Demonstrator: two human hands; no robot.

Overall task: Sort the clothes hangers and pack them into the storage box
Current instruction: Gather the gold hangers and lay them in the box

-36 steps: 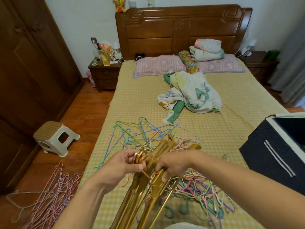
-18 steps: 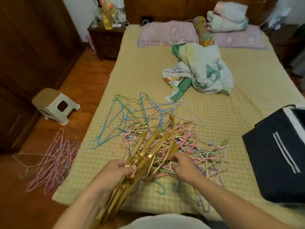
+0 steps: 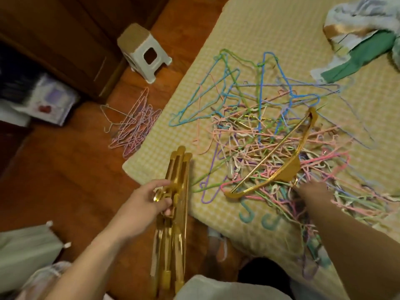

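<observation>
My left hand (image 3: 149, 200) grips a bundle of gold plastic hangers (image 3: 176, 224) by their hooks, off the bed's corner and above the floor. A tangled heap of thin coloured wire hangers (image 3: 270, 131) covers the near part of the yellow checked bed (image 3: 249, 29). One more gold hanger (image 3: 279, 167) lies on top of that heap. My right hand (image 3: 311, 190) reaches into the heap at that hanger's hook end; its fingers are blurred among the wires. The storage box is out of view.
A smaller pile of pink and purple wire hangers (image 3: 134, 124) lies on the wooden floor beside the bed. A white stool (image 3: 142, 53) stands by the dark wardrobe (image 3: 54, 40). Crumpled bedding (image 3: 363, 37) sits at the upper right. Pale bags (image 3: 26, 247) are at the lower left.
The view has tilted down and left. My left hand has carried the gold bundle off the bed's edge. One gold hanger stays on the heap, with my right hand at its hook end.
</observation>
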